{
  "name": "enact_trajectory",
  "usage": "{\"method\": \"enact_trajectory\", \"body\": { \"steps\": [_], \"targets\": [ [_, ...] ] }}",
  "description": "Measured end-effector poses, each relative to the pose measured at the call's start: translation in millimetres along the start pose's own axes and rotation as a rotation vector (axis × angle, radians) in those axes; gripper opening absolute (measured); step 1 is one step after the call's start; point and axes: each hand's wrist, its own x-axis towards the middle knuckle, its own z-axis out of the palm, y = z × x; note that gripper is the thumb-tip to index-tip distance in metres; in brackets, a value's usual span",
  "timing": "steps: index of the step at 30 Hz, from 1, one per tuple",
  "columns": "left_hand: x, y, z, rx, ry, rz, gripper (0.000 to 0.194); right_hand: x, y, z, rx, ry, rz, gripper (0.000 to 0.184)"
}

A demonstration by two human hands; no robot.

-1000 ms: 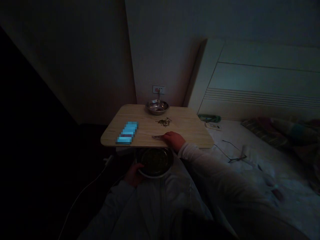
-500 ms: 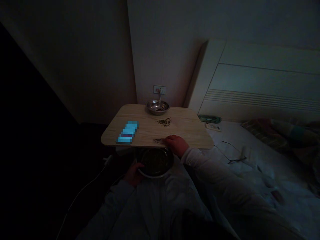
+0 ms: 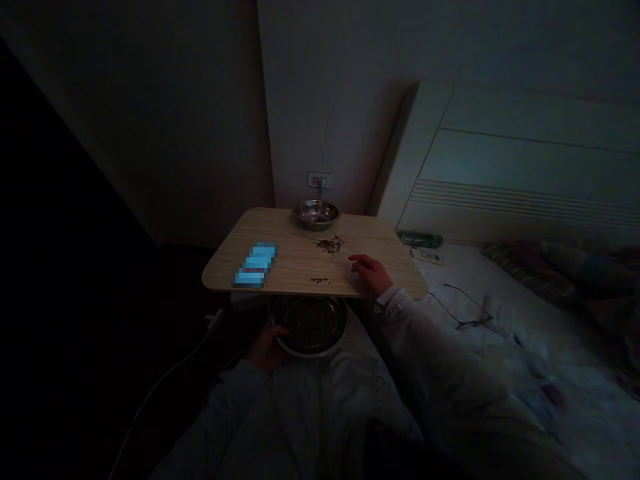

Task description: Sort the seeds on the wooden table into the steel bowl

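1. Left hand (image 3: 267, 348): closed on the left rim of the bowl (image 3: 310, 354), thumb over the rim. The bowl sits at the lap, just below the front edge of the table (image 3: 295, 260). Its contents are too dark to identify.
2. Front bits (image 3: 320, 281): a short, loose row of small dark pieces lying near the middle of the table's front edge, above the bowl.
3. Right hand (image 3: 371, 275): over the right part of the table, near the front edge. Fingers are loosely bent and apart, with nothing seen between them. The front bits lie just to its left, apart from the fingertips.
4. Screen (image 3: 256, 264): lit, flat, near the table's front left corner, well clear of both hands.
5. Rear bits (image 3: 330, 245): a larger scatter beyond the front bits, between the front edge and the dish (image 3: 316, 225), which stands at the rear edge.
6. Step in hand (judgement): handling the bits in separate groups, the front bits lying apart from the rear bits.
7. Requirement for the next move (judgement): any work on either group calls for a light fingertip touch, without mixing the two, while the left hand steadies the bowl.
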Motion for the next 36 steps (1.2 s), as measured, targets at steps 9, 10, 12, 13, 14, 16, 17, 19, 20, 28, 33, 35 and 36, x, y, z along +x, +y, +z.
{"method": "enact_trajectory", "body": {
  "steps": [9,10,12,13,14,16,17,19,20,28,33,35,36],
  "targets": [
    [3.3,-2.5,-3.9,0.032,-0.005,-0.015,0.035,-13.7,9.3,4.7,-0.045,0.039,0.05,0.028],
    [1.9,-2.3,-2.7,0.036,0.004,-0.013,0.035,-14.1,8.9,5.3,-0.061,0.035,0.051,0.028],
    [-0.7,-1.5,-0.6,0.042,0.019,-0.001,0.035,-14.3,8.3,6.5,-0.083,0.024,0.057,0.029],
    [-1.6,-1.2,0.1,0.043,0.028,0.005,0.035,-14.3,8.1,7.1,-0.087,0.024,0.056,0.029],
    [-1.9,-1.0,0.5,0.041,0.03,0.01,0.035,-14.1,8.1,7.6,-0.088,0.029,0.051,0.028],
    [-1.2,-1.0,0.2,0.034,0.022,0.007,0.036,-13.7,8.5,8.3,-0.087,0.041,0.035,0.027],
    [-0.4,-1.2,-0.3,0.033,0.019,0.002,0.035,-13.5,8.9,8.3,-0.086,0.039,0.03,0.026],
    [1.6,-1.8,-1.6,0.037,0.012,0.003,0.032,-13.3,9.6,7.8,-0.088,0.022,0.032,0.025],
    [2.4,-2.1,-2.1,0.045,0.014,0.008,0.03,-13.3,9.8,7.3,-0.091,0.006,0.035,0.025],
    [0.6,-1.6,-1.3,0.085,0.017,0.009,0.026,-13.2,7.8,5.3,-0.051,-0.06,0.06,0.025],
    [1.0,-1.5,-0.7,0.09,0.034,-0.017,0.028,-14.5,5.4,5.7,-0.026,-0.061,0.045,0.023],
    [1.0,-1.3,-0.5,0.104,0.055,-0.007,0.027,-15.3,5.3,5.7,-0.026,-0.06,0.031,0.023],
    [0.8,-1.1,-0.4,0.109,0.057,-0.004,0.027,-15.6,5.5,5.6,-0.029,-0.067,0.027,0.023]
  ]
}}
